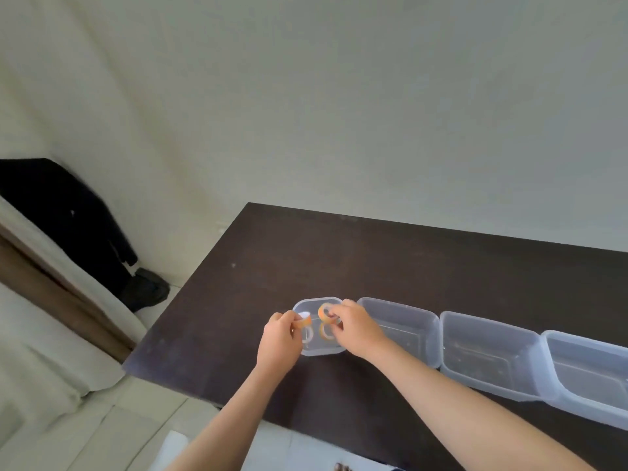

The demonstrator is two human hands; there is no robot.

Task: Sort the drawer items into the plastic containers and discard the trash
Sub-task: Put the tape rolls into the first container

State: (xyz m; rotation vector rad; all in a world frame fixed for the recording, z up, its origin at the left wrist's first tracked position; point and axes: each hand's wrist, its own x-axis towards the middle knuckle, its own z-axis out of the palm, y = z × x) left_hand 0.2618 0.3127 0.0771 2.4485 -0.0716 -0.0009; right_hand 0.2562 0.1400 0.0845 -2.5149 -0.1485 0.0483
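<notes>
Hands meet over a small clear container (307, 350) at the left end of a row of plastic tubs on a dark counter (373, 260). Left hand (279, 338) pinches an orange tape roll (303, 321) w/ curled fingers, just above the container's left side. Right hand (356, 329) has fingers hooked thru a second orange roll (325, 311), held over the far right part. Two more rolls (327, 331) seem to lie on the container floor; blur makes the count unsure.

Risks, as a judgement: the container is small and light, so a wrist bump could slide it toward the counter's near-left corner, which is close. A roll let go on edge could bounce off those below and roll out over the low rim.

Room: three larger tubs (489, 355) sit touching in a line to the right, so that side is hemmed in. Far half of the counter shows bare dark surface. Left edge drops to the floor, w/ a pale curtain (51, 334) nearby.
</notes>
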